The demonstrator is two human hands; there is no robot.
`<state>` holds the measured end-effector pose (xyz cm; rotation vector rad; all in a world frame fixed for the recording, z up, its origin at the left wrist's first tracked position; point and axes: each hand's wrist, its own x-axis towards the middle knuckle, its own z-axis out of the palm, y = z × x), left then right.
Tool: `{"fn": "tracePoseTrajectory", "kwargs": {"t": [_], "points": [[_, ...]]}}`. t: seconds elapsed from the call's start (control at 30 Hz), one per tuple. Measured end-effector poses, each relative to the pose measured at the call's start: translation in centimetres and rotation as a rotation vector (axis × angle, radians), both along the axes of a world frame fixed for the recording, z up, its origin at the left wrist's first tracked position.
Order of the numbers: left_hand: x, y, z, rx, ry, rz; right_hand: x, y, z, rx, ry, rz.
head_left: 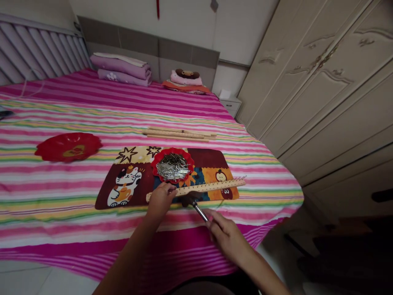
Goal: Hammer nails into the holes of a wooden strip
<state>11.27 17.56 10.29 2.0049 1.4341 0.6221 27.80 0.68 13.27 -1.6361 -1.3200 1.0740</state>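
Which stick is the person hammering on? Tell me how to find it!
Look at the striped bed, then at the cat-picture mat near its front edge. Just in front of the red dish of nails lies a wooden strip, steadied by the left hand while the right hand holds a hammer. Unlike the bare sticks farther back, it has a row of nails standing along it.

Pale matt wood strip (211, 187); shiny metal nails (172, 166) in glossy red plastic dish (159, 157); hammer (196, 207) shaft polished metal; striped cloth bedspread (92, 110).
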Motion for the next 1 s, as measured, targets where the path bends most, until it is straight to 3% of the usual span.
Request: {"fn": "tracePoseTrajectory", "kwargs": {"t": [0.1,0.17,0.3,0.43,0.6,0.73,0.9,1.0], "points": [[-0.7,0.6,0.7,-0.013,-0.039,0.006,1.4,-2.7,-3.2,-0.106,0.096,-0.107],[-1.0,1.4,1.4,0.067,0.001,0.065,2.2,-4.1,-5.6,-0.188,0.176,-0.232],[-0.1,3.7,3.0,0.263,0.294,0.12,3.1,-5.4,-9.0,-0.286,0.354,-0.409],[2.0,5.4,3.7,0.214,0.576,0.142,3.4,-5.4,-9.9,-0.3,0.429,-0.424],[3.3,6.5,3.7,0.07,0.58,0.175,3.7,-5.3,-10.3,-0.315,0.451,-0.405],[2.2,7.1,3.7,-0.039,0.371,0.196,3.8,-5.3,-10.3,-0.315,0.449,-0.393],[-0.5,6.2,3.6,-0.144,-0.269,0.206,3.3,-5.1,-9.1,-0.31,0.441,-0.414],[-1.7,4.4,3.1,-0.218,-0.495,0.201,3.1,-5.0,-8.7,-0.305,0.435,-0.428]]}}
